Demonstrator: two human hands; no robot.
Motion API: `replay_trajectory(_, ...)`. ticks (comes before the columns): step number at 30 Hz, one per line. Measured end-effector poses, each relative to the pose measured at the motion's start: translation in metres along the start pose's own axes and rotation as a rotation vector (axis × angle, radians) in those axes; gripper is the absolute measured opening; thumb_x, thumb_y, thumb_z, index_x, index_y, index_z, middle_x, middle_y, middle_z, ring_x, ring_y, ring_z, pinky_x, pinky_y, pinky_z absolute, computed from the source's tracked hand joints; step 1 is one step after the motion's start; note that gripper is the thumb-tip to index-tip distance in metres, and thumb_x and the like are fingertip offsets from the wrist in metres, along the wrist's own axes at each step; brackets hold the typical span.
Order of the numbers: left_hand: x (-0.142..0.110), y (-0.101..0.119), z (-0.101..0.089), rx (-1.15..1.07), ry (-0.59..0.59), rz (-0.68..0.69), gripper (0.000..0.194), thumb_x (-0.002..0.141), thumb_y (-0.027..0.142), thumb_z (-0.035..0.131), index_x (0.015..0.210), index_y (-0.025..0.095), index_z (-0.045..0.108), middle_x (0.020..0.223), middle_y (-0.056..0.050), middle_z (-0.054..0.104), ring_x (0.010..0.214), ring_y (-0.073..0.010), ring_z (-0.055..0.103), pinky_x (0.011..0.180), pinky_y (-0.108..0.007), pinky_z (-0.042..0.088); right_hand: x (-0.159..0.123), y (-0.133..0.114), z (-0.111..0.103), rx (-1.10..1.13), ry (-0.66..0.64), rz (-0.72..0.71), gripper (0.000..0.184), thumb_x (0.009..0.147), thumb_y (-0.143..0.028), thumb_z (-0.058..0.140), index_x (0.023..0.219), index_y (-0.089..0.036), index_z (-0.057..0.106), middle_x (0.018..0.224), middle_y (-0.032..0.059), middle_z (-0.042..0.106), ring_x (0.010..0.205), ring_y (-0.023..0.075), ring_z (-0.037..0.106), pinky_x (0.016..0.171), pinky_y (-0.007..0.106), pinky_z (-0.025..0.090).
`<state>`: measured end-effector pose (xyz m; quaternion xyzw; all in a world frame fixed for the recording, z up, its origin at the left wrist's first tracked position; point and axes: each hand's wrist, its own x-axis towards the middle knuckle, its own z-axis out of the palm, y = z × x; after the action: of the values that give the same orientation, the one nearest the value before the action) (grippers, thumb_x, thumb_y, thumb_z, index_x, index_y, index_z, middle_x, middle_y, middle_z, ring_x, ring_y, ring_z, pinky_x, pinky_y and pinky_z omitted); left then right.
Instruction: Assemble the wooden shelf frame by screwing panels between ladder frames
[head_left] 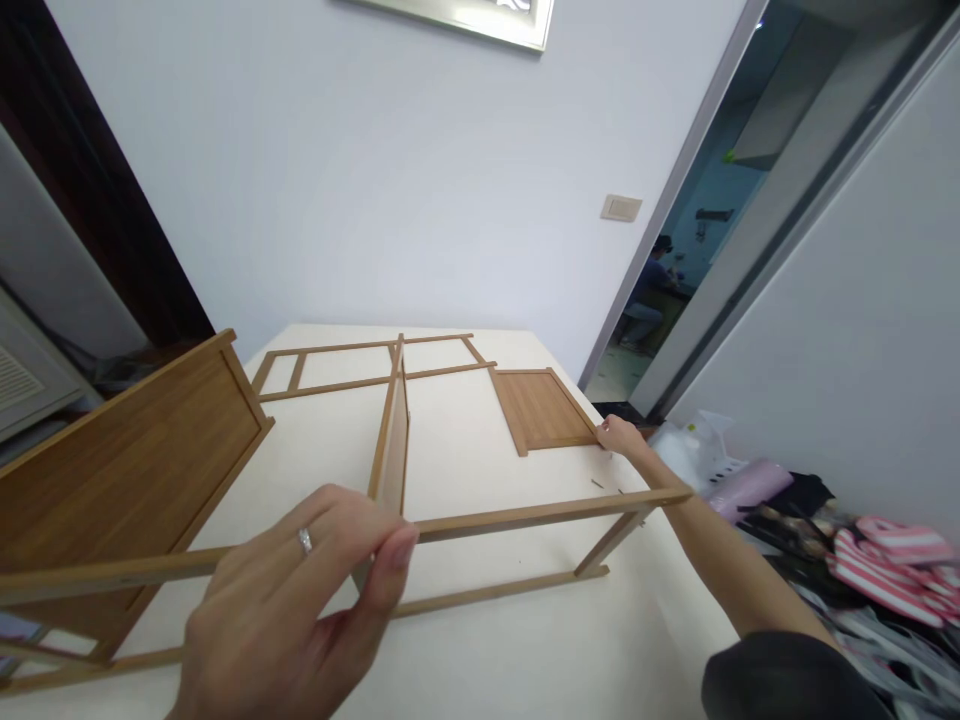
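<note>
My left hand (292, 600), with a ring on one finger, is closed on the long rail of a wooden frame (517, 518) standing at the front. Its grip is where a wooden panel on edge (392, 450) meets that rail. Reaching past the frame, my right hand (621, 436) has its fingers closed at the near right corner of a flat wooden panel (544, 405); part of the fingers is hidden. Behind lies a ladder-like wooden frame (337, 388). On the left a larger wooden panel (150, 440) stands tilted.
Everything rests on a white table (457, 440) against the wall. Small dark screws (597, 484) lie near the right edge. Past that edge are plastic bags (694, 455) and striped cloth (885, 570). Through the doorway, a person (646, 290) sits in another room.
</note>
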<state>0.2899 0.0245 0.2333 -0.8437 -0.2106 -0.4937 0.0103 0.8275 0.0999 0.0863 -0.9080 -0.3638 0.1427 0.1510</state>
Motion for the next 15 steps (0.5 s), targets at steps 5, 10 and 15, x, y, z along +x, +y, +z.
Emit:
replay_trajectory(5, 0.004, -0.003, 0.011, -0.022, 0.010, 0.090, 0.017, 0.095, 0.002, 0.064, 0.099, 0.019, 0.065, 0.082, 0.000, 0.072, 0.079, -0.0136, 0.068, 0.078, -0.029, 0.057, 0.016, 0.000, 0.015, -0.225, 0.000, 0.024, 0.042, 0.102, -0.042, 0.069, 0.135, -0.018, 0.063, 0.136, 0.0109, 0.065, 0.116, 0.0254, 0.068, 0.098, 0.048, 0.060)
replay_trajectory(10, -0.001, -0.013, 0.008, 0.085, -0.010, 0.099, 0.018, 0.092, 0.004, 0.069, 0.100, 0.020, 0.068, 0.083, 0.000, 0.075, 0.079, -0.0159, 0.071, 0.077, -0.032, 0.060, 0.035, 0.000, 0.014, -0.335, -0.051, -0.011, 0.042, 0.101, -0.042, 0.069, 0.135, -0.017, 0.063, 0.136, 0.0113, 0.065, 0.116, 0.0254, 0.068, 0.097, 0.047, 0.060)
replay_trajectory(15, -0.025, -0.023, 0.003, 0.141, 0.029, 0.203, 0.016, 0.089, 0.011, 0.071, 0.099, 0.024, 0.071, 0.078, 0.003, 0.078, 0.078, -0.0178, 0.075, 0.070, -0.031, 0.064, 0.051, -0.003, 0.012, -0.355, -0.096, -0.138, 0.041, 0.101, -0.042, 0.069, 0.134, -0.017, 0.063, 0.135, 0.0114, 0.066, 0.114, 0.0249, 0.069, 0.096, 0.046, 0.060)
